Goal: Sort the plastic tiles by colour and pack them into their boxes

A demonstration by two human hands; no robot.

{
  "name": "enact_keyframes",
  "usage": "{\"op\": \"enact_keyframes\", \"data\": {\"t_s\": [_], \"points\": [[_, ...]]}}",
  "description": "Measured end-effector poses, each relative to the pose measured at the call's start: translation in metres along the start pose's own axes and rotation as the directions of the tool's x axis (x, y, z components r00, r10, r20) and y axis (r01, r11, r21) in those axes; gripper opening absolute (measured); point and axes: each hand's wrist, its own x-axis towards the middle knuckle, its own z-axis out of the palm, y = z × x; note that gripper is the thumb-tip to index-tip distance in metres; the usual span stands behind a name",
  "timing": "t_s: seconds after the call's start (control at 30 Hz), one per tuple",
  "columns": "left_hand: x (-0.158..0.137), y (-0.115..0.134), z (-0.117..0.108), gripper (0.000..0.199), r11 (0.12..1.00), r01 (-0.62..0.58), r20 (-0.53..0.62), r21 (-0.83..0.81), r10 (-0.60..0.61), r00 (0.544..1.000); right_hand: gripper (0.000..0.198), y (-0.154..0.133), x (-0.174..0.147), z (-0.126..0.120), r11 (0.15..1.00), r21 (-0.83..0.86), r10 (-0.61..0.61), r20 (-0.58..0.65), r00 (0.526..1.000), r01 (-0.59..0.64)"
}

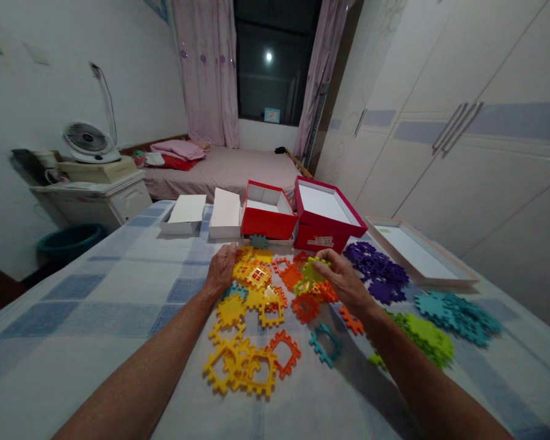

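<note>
Spreading across the whole lower view: a bench [96, 293] under a blue-and-white checked cloth. Standing along the right, at three o'clock: a white wardrobe [462, 91]. Lying beyond the bench at twelve o'clock: a bed [238, 168] with folded pink cloth on it, under a dark window.

Sitting at the far edge of the bench, at twelve o'clock from the hands: two red boxes [327, 214], open, side by side and touching. Lying at eleven o'clock: two white boxes [186, 214], near each other. Resting at two o'clock: a shallow white tray [419, 253].

Lying between and before the arms: a loose heap of yellow and orange tiles [250, 342]. Piled at two o'clock from the right hand: purple tiles [378, 269]. Heaped at four o'clock: teal tiles [458, 311] and, nearer the forearm, green tiles [426, 333].

Resting palm-down at the left edge of the yellow heap: left hand [220, 269], fingers slightly apart and touching the yellow tiles, not visibly closed on any one.

Hovering over the orange tiles: right hand [346, 278], fingers clamped on a green tile [315, 267], held just above the heap, at six o'clock from the red boxes.
</note>
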Motion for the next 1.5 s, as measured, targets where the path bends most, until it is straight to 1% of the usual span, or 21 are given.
{"op": "enact_keyframes", "data": {"t_s": [0.07,0.13,0.2,0.27,0.33,0.4,0.5,0.57,0.6,0.63,0.7,0.77,0.83,0.9,0.97,1.07,1.17,1.27,1.43,1.5], "points": [[0.000,0.001,0.000,0.065,1.000,0.007,-0.001,0.001,-0.007,1.000,0.024,-0.003,-0.003,-0.005,0.998,0.058,0.017,-0.016,1.000,-0.016],[0.001,0.000,0.000,0.065,1.000,0.011,-0.001,0.000,-0.011,1.000,0.024,-0.007,-0.008,-0.010,0.998,0.058,0.022,-0.010,1.000,-0.022],[0.001,-0.002,0.000,0.064,1.000,0.009,0.002,-0.005,-0.009,1.000,0.022,-0.009,-0.013,-0.013,1.000,-0.028,0.012,0.025,1.000,-0.011],[0.002,-0.004,0.001,0.064,1.000,0.006,0.005,-0.011,-0.006,1.000,0.017,-0.008,-0.015,-0.013,0.990,-0.138,-0.011,0.122,0.992,0.028],[0.002,-0.004,0.001,0.064,1.000,0.005,0.007,-0.017,-0.005,1.000,0.014,-0.004,-0.011,-0.009,0.967,-0.247,-0.008,0.215,0.976,0.062],[0.001,-0.004,0.001,0.065,1.000,0.009,0.007,-0.015,-0.008,1.000,0.015,0.004,-0.003,-0.001,0.922,-0.378,0.016,0.251,0.968,0.082],[0.001,-0.001,0.000,0.068,1.000,0.020,0.007,-0.007,-0.020,1.000,0.014,0.013,0.006,0.013,0.810,-0.576,0.046,0.252,0.967,0.111],[0.000,0.000,-0.001,0.069,1.000,0.027,0.007,-0.012,-0.027,1.000,0.012,0.017,0.006,0.021,0.745,-0.653,0.031,0.239,0.971,0.137],[0.000,0.000,-0.001,0.070,0.999,0.031,0.007,-0.016,-0.030,1.000,0.011,0.018,0.004,0.024,0.727,-0.671,0.009,0.221,0.975,0.145],[0.001,0.001,-0.001,0.070,0.999,0.034,0.006,-0.020,-0.033,0.999,0.009,0.019,0.001,0.027,0.723,-0.674,-0.019,0.202,0.979,0.152],[0.001,0.001,0.000,0.069,0.999,0.034,0.006,-0.023,-0.034,0.999,0.006,0.020,-0.006,0.031,0.750,-0.641,-0.070,0.167,0.983,0.163],[0.001,0.000,0.000,0.068,0.999,0.031,0.003,-0.026,-0.031,1.000,0.006,0.022,-0.010,0.033,0.780,-0.605,-0.099,0.136,0.986,0.162],[0.001,0.000,0.000,0.068,0.999,0.033,-0.002,-0.030,-0.033,0.999,0.007,0.023,-0.011,0.033,0.789,-0.590,-0.123,0.125,0.985,0.173],[0.001,-0.001,0.000,0.068,0.999,0.027,-0.002,-0.021,-0.027,1.000,0.008,0.021,-0.007,0.034,0.792,-0.573,-0.150,0.152,0.977,0.211],[0.000,-0.001,0.000,0.068,1.000,0.020,0.002,-0.006,-0.020,1.000,0.008,0.018,-0.003,0.035,0.787,-0.557,-0.164,0.227,0.960,0.266],[0.000,0.000,-0.001,0.067,1.000,0.026,0.008,-0.012,-0.026,1.000,0.005,0.014,0.000,0.042,0.746,-0.582,-0.153,0.323,0.934,0.324],[-0.001,0.002,-0.001,0.067,1.000,0.021,0.009,-0.018,-0.020,1.000,0.006,0.014,-0.002,0.050,0.706,-0.629,-0.146,0.319,0.936,0.325],[-0.001,0.002,-0.001,0.068,1.000,0.014,0.014,-0.012,-0.014,1.000,0.007,0.015,-0.005,0.052,0.705,-0.632,-0.136,0.323,0.937,0.320],[0.000,-0.001,-0.001,0.066,0.999,0.032,0.022,-0.035,-0.032,0.999,0.008,0.011,-0.005,0.047,0.695,-0.658,-0.089,0.323,0.942,0.290],[0.000,-0.001,-0.001,0.065,0.998,0.040,0.025,-0.046,-0.039,0.999,0.007,0.009,-0.005,0.044,0.708,-0.646,-0.073,0.337,0.939,0.287]]}}
